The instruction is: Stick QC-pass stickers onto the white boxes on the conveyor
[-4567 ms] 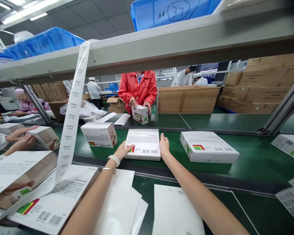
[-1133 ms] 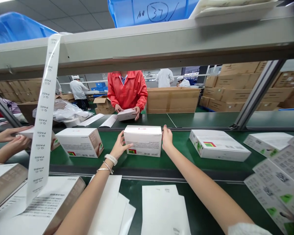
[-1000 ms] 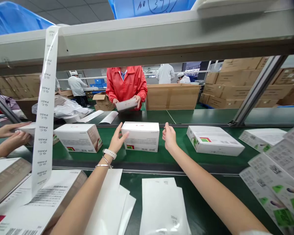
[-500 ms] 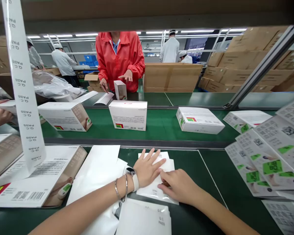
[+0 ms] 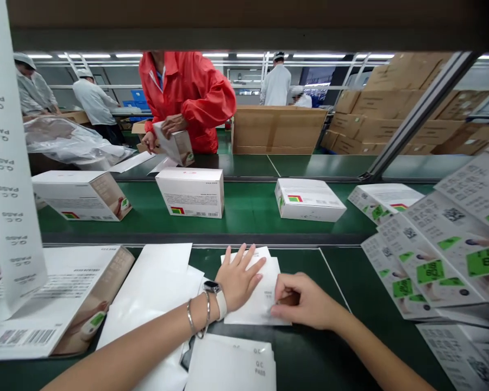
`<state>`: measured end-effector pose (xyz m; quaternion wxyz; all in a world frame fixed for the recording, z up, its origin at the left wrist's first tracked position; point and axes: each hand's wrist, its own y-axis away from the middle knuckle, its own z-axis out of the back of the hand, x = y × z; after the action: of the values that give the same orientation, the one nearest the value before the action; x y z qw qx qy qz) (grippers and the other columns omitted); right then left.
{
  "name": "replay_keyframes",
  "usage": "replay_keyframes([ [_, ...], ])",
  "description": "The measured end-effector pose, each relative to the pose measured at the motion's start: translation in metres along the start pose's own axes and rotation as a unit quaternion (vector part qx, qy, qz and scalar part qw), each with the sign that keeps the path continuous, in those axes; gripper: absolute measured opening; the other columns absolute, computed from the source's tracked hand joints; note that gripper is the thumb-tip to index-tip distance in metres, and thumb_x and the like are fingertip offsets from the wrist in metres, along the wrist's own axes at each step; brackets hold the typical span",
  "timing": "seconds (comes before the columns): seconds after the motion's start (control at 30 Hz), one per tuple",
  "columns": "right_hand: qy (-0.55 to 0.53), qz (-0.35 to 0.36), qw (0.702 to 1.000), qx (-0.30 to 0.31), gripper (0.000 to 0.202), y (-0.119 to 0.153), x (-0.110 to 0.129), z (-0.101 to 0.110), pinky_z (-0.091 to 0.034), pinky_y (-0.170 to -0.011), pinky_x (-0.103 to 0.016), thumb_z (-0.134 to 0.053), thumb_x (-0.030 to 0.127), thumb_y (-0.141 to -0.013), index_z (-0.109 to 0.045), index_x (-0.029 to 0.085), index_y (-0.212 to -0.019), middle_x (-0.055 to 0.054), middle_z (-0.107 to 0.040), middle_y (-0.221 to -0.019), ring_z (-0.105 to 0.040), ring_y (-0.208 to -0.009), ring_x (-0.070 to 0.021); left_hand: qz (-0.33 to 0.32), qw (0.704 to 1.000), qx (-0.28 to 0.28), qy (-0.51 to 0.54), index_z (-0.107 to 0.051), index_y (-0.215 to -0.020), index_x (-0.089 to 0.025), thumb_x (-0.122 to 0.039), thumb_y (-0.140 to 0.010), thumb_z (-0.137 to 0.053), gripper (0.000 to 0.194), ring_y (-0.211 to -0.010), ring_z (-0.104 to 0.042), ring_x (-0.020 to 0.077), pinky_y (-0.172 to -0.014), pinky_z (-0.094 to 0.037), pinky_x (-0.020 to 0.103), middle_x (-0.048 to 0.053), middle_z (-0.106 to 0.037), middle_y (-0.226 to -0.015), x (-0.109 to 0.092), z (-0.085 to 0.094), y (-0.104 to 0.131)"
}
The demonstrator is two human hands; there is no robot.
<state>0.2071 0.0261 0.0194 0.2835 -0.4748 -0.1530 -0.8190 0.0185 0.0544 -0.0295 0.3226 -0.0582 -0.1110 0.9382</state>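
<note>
My left hand (image 5: 239, 279), with a watch and bracelets at the wrist, lies with fingers spread on white paper pieces (image 5: 256, 304) on the green work surface. Near the right edge of these pieces is my right hand (image 5: 299, 301), its fingers curled and thumb drawn in; whatever it may pinch is too small to make out. Just below sits a stack of white pieces (image 5: 232, 364) marked "QC PASS". Larger white sheets (image 5: 155, 288) spread to the left of my left hand.
Boxes (image 5: 190, 193) stand on the green belt (image 5: 248, 203) beyond my hands. A strip of QC stickers (image 5: 12, 179) hangs at left, above a large printed box (image 5: 44, 298). Printed leaflets (image 5: 436, 260) fan out at right. Across the belt, a person in red (image 5: 187, 98) holds a box.
My right hand has moved slightly right, off the middle of the paper, with its fingers more curled. The person in red has lifted and tilted a box. The view has shifted right.
</note>
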Motion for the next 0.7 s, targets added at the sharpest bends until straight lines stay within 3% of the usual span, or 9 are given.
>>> replay_keyframes([
  [0.17, 0.033, -0.028, 0.984, -0.171, 0.026, -0.007, -0.019, 0.104, -0.030, -0.046, -0.021, -0.061, 0.038, -0.068, -0.047, 0.017, -0.061, 0.004, -0.044, -0.052, -0.040, -0.048, -0.0086, -0.026, 0.999, -0.025, -0.013, -0.029, -0.130, -0.030, -0.042, -0.089, -0.028, 0.043, -0.125, -0.016, 0.0298, -0.095, -0.019, 0.056, 0.005, -0.023, -0.138, 0.012, 0.014, -0.028],
  [0.27, 0.065, -0.026, 0.974, -0.217, 0.029, -0.022, -0.047, 0.157, -0.029, -0.046, -0.022, -0.061, 0.041, -0.066, -0.047, 0.017, -0.059, 0.005, -0.043, -0.050, -0.039, -0.047, -0.0088, -0.054, 0.997, -0.052, -0.020, -0.028, -0.131, -0.027, -0.040, -0.089, -0.028, 0.043, -0.127, -0.010, 0.0289, -0.097, -0.018, 0.053, 0.005, -0.019, -0.139, 0.023, 0.028, -0.066],
  [0.33, 0.088, -0.033, 0.971, -0.222, 0.031, -0.037, -0.065, 0.180, -0.027, -0.045, -0.021, -0.062, 0.044, -0.064, -0.048, 0.017, -0.058, 0.005, -0.041, -0.048, -0.037, -0.046, -0.0083, -0.076, 0.995, -0.064, -0.025, -0.027, -0.131, -0.026, -0.038, -0.089, -0.028, 0.043, -0.127, -0.009, 0.0276, -0.098, -0.017, 0.051, 0.005, -0.018, -0.140, 0.031, 0.033, -0.094],
  [0.5, 0.124, -0.062, 0.972, -0.190, 0.033, -0.073, -0.087, 0.205, -0.027, -0.046, -0.021, -0.064, 0.046, -0.058, -0.051, 0.016, -0.057, 0.005, -0.043, -0.049, -0.037, -0.047, -0.0085, -0.100, 0.991, -0.076, -0.038, -0.026, -0.131, -0.026, -0.036, -0.089, -0.029, 0.042, -0.127, -0.010, 0.0264, -0.098, -0.016, 0.050, 0.003, -0.019, -0.139, 0.048, 0.026, -0.146],
  [0.7, 0.101, -0.059, 0.983, -0.139, 0.034, -0.100, -0.090, 0.211, -0.028, -0.046, -0.022, -0.066, 0.046, -0.052, -0.049, 0.016, -0.055, 0.005, -0.045, -0.048, -0.038, -0.048, -0.0086, -0.124, 0.989, -0.066, -0.036, -0.024, -0.131, -0.027, -0.036, -0.089, -0.030, 0.043, -0.127, -0.013, 0.0248, -0.098, -0.017, 0.050, 0.002, -0.023, -0.138, 0.057, 0.007, -0.172],
])
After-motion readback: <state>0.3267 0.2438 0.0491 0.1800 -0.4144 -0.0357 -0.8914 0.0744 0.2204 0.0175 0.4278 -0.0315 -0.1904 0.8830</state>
